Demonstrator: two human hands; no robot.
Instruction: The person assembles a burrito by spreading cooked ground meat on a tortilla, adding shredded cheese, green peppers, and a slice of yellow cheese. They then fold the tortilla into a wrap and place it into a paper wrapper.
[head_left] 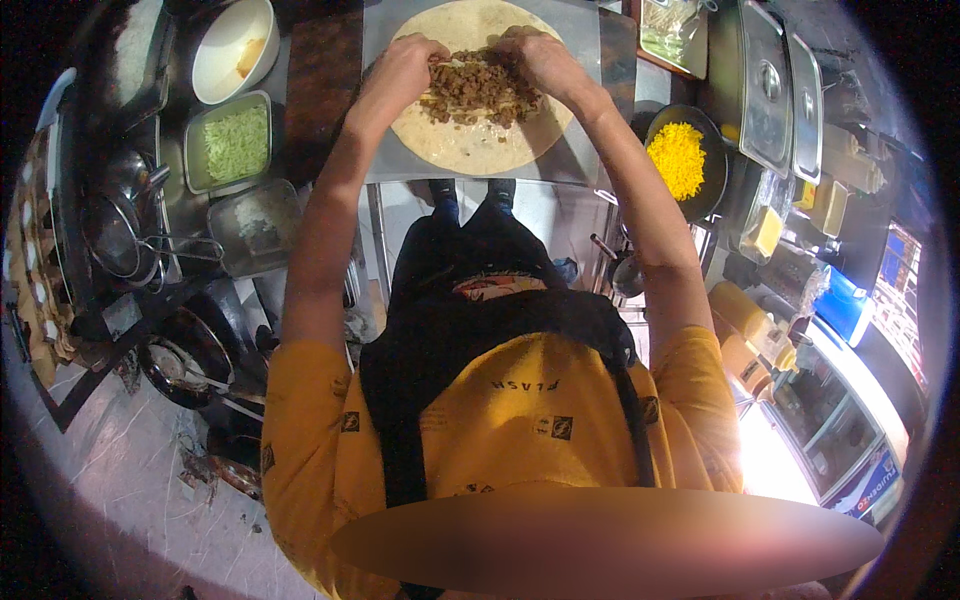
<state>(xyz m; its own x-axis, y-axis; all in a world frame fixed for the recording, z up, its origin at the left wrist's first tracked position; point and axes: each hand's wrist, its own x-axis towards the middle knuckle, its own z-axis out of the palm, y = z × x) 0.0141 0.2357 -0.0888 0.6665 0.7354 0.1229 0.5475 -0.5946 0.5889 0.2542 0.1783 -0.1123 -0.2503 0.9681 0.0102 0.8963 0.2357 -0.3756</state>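
Grey floor (pixel 130 470) with thin pale lines spreads across the lower left. A dark brown surface (pixel 325 65) stands at the top, and a pale-framed glass case (pixel 838 438) at the lower right. White glare (pixel 775 465) flares beside the case; the floor is dimmer.

L hand (pixel 417 57) & R hand (pixel 540 58) by brown crumbles (pixel 482 92) (heaped), atop lg rnd flatbread (pixel 470 152)

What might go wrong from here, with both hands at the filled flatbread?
The loose brown filling lies largely uncovered on the flatbread, so the left hand and right hand beside it could scatter some. The right forearm appears close to the dark pan of yellow shreds, so a bump is possible.
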